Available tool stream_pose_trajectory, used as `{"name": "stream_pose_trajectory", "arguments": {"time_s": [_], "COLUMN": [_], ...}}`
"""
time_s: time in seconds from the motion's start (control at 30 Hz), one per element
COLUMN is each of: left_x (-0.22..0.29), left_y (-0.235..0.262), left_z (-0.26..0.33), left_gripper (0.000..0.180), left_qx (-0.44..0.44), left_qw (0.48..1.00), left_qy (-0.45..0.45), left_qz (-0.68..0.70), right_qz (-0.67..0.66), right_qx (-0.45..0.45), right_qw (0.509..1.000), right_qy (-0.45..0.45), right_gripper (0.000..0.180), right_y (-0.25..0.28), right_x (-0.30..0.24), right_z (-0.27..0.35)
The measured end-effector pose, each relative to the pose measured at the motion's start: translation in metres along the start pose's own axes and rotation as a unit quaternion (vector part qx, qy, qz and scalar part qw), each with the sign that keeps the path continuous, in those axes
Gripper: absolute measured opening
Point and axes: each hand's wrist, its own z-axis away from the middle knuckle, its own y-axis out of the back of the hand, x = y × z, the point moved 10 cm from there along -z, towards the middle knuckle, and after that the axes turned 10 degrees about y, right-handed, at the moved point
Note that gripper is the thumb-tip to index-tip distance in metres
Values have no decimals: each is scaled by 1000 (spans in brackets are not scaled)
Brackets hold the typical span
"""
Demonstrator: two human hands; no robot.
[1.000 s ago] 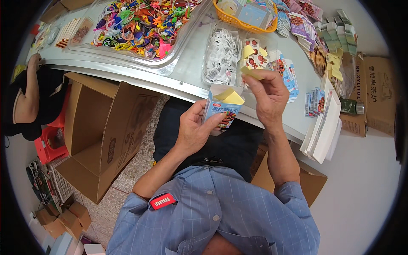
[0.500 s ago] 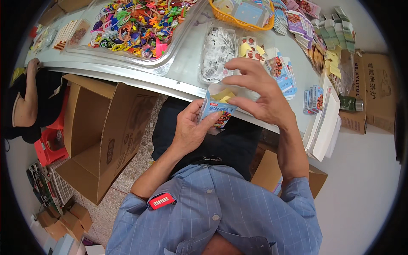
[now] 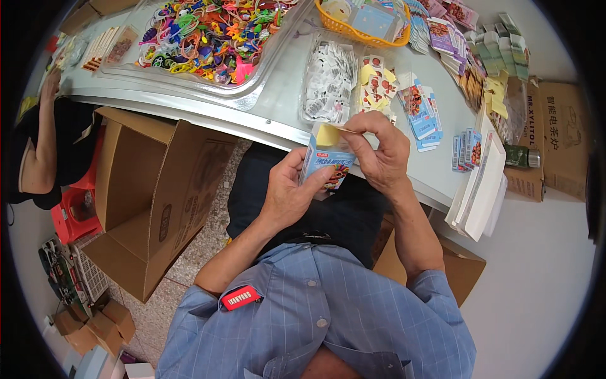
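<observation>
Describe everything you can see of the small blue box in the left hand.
The small blue box looks like thin printed card, light blue with a red patch and a colourful cartoon picture in front. Its top is open, and yellow paper shows inside. The left hand grips it, thumb across the front, near the table's front edge. The right hand has its fingertips at the opening; whether they pinch a flap or a separate piece is unclear.

Gap between toy tray and box
</observation>
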Motion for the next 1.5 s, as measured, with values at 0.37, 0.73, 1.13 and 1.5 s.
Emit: {"name": "stream_pose_trajectory", "arguments": {"time_s": [0.37, 0.73, 1.13, 1.5], "left_x": [9, -3, -5, 13], "left_y": [16, 26, 18, 28], "left_z": [6, 13, 13, 29], "left_gripper": [26, 15, 20, 28], "left_qx": [71, 83, 26, 43], "left_qw": [994, 995, 999, 996], "left_qy": [-45, -43, 1, -50], "left_qz": [-69, -32, 24, 62], "right_qz": [-180, -216, -153, 190], "right_qx": [-109, -81, 115, 98], "right_qw": [973, 949, 962, 971], "right_qy": [-94, -216, -194, -108], "right_gripper": [13, 10, 10, 39], "right_y": [-20, -52, 5, 63], "right_x": [4, 18, 32, -13], "right_z": [6, 49, 40, 4]}}
